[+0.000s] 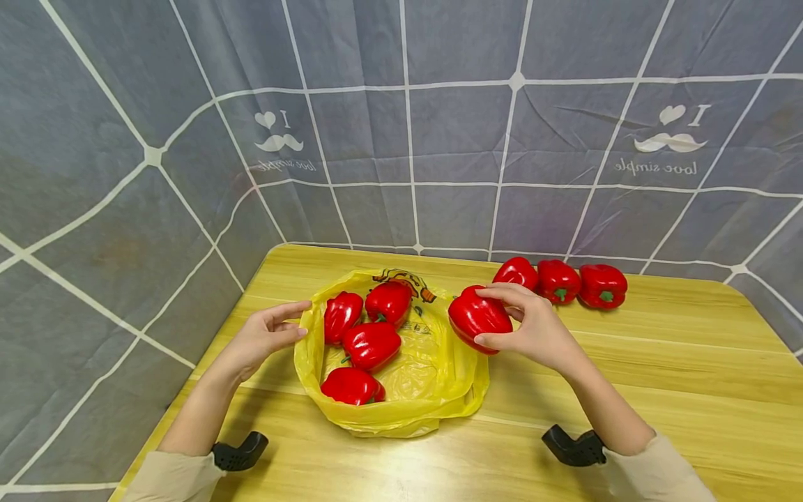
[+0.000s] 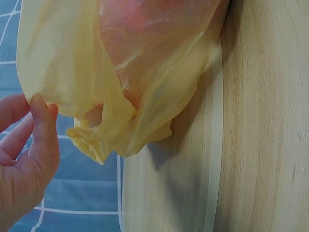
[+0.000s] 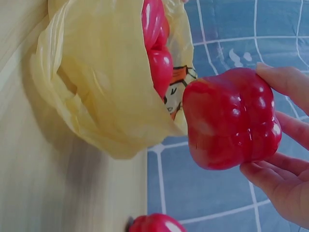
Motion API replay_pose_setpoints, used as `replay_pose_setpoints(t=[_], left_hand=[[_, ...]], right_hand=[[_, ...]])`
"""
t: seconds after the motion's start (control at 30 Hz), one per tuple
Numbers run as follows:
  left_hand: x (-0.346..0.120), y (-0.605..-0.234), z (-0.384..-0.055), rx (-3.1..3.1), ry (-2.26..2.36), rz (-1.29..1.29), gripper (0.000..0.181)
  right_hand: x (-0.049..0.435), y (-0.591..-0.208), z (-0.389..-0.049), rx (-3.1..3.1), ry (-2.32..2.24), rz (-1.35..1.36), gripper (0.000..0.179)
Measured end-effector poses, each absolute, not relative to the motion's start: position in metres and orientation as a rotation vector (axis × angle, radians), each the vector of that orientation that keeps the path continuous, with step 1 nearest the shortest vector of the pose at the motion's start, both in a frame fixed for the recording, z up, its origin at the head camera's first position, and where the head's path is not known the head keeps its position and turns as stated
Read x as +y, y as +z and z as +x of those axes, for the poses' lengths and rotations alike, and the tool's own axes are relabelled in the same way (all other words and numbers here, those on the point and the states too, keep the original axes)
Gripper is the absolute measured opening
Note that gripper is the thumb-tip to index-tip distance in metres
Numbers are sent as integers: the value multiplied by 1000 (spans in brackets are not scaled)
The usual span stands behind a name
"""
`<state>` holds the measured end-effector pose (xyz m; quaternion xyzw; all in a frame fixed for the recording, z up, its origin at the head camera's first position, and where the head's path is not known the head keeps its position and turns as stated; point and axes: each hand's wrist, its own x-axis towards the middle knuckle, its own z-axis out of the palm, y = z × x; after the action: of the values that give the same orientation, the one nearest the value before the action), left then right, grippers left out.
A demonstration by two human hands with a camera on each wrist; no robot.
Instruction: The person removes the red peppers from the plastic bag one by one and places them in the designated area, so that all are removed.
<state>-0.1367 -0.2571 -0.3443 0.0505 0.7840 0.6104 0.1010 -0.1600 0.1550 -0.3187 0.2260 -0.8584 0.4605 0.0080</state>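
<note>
The fingers of my left hand (image 1: 268,340) pinch the yellow bag (image 1: 401,420) at its rim; those of my right hand (image 1: 534,324) grip a red pepper (image 1: 473,321) by the opposite edge. I judge this as bagging, so next I'd ease it inward above the four bagged peppers (image 1: 372,346) and release. Three loose peppers (image 1: 558,282) lie farther back on the table (image 1: 690,362).

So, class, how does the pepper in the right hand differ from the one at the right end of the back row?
The right hand grips the held pepper; the end pepper rests on the table. In the head view, the held pepper looks larger than the end pepper. Both are glossy, red and lobed.
</note>
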Motion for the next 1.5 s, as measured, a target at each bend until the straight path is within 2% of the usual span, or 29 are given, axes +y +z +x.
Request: replay_pose_setpoints(t=[0.63, 1.5], left_hand=[[-257, -344, -136, 2307, 1807, 142, 53], [-258, -346, -136, 2309, 1814, 150, 53]], right_hand=[[190, -335, -161, -2754, 1371, 518, 58], [220, -373, -158, -2771, 1394, 403, 59]])
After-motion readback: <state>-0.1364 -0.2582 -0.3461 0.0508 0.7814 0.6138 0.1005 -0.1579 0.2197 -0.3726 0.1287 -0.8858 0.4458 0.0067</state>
